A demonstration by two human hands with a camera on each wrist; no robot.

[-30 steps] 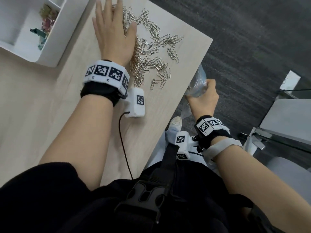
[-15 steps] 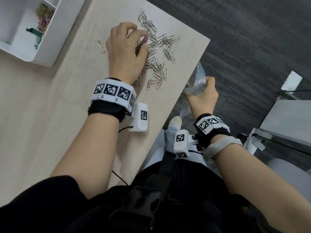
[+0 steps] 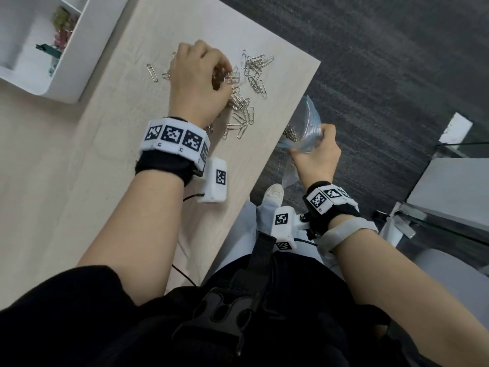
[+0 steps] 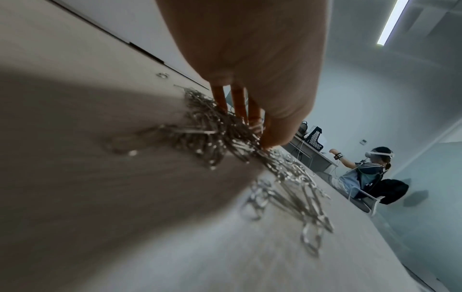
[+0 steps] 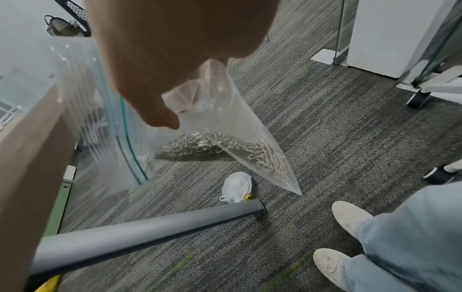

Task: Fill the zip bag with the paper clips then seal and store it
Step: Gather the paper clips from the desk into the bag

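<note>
Silver paper clips (image 3: 254,75) lie scattered near the far right corner of the light wooden table (image 3: 92,168). My left hand (image 3: 201,72) is curled over the pile, its fingers gripping a bunch of paper clips (image 4: 225,134) against the tabletop. My right hand (image 3: 316,152) holds a clear zip bag (image 3: 307,125) just off the table's right edge, over the carpet. In the right wrist view the zip bag (image 5: 225,138) hangs open with many paper clips (image 5: 220,146) lying in its bottom.
A white organiser tray (image 3: 66,56) with small coloured items stands at the table's back left. Below the bag are grey carpet, a crumpled white wrapper (image 5: 236,186), a grey table leg (image 5: 150,225) and my white shoes (image 5: 350,219). Another person (image 4: 370,170) sits across the room.
My left hand went from lying flat over the clips to curling into a fist around a bunch, dragging them toward me. The right hand with the bag barely moved.
</note>
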